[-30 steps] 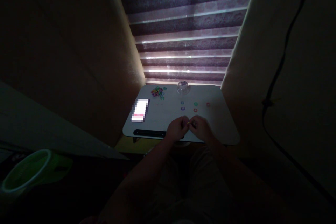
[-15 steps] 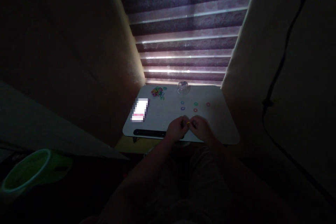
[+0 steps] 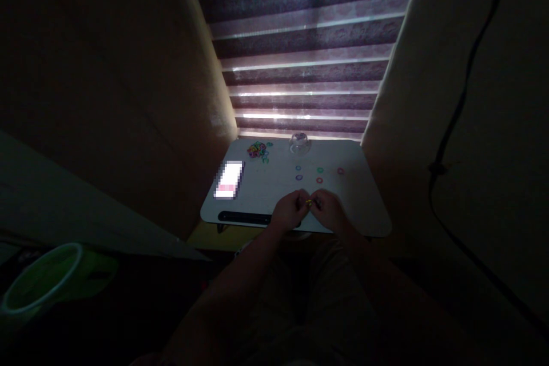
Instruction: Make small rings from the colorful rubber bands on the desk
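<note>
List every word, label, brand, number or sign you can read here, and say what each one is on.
No text can be read anywhere in view.
Phone on the white table: pixelated, nothing legible.
Green basket: the dark patch on its side is too dim to tell whether it bears any text.

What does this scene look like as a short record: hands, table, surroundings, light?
Left hand: left hand, fingers closed on a small yellow item
Right hand: right hand, fingers closed on the same item
Beyond the hands: five separate rings, blue, purple, green and two reddish
Table's far left: pile of colourful rings
Table's left edge: lit, pixelated screen
Table's far edge: clear rounded container
Surroundings: pleated blind ahead; green bin lower left
Light: dim; item's shape unclear
</note>
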`<move>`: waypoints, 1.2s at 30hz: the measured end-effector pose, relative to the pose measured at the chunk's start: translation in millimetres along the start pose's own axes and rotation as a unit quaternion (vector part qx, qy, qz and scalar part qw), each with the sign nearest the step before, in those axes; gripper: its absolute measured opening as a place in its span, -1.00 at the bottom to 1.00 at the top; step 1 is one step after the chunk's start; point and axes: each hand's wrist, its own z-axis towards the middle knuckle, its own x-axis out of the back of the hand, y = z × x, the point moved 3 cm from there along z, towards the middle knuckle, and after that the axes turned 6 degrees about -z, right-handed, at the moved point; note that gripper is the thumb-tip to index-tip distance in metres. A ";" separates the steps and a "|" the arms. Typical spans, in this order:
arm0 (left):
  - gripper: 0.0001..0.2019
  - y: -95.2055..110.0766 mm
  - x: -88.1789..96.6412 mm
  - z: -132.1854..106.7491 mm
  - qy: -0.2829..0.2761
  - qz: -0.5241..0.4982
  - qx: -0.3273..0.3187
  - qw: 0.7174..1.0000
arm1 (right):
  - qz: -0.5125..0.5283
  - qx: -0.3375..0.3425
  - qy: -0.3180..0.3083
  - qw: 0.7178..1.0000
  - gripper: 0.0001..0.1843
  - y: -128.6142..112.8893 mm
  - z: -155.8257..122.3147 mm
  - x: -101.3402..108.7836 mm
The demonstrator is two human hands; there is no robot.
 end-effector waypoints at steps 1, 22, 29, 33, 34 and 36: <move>-0.84 -0.1 -0.1 0.1 0.001 0.002 0.000 1.000 | 0.001 0.000 -0.001 1.000 -0.95 -0.3 -0.1 0.1; -0.85 2.1 1.3 -0.6 -0.003 -0.003 0.000 1.000 | 0.004 -0.012 0.000 1.000 -0.97 0.1 -0.7 -0.8; -0.84 0.3 0.6 -0.5 -0.001 0.000 -0.006 1.000 | 0.005 -0.007 0.007 1.000 -0.97 1.1 -0.7 -1.2; -0.84 0.1 0.5 -0.2 0.000 0.000 -0.013 1.000 | 0.007 -0.010 0.003 1.000 -0.95 2.3 -1.3 -1.8; -0.84 0.1 0.6 -0.1 0.000 0.002 -0.011 1.000 | 0.006 -0.009 0.002 1.000 -0.95 2.4 -1.2 -1.9; -0.85 0.3 0.7 0.1 0.000 0.006 -0.009 1.000 | 0.003 -0.007 0.003 1.000 -0.95 2.4 -0.7 -2.0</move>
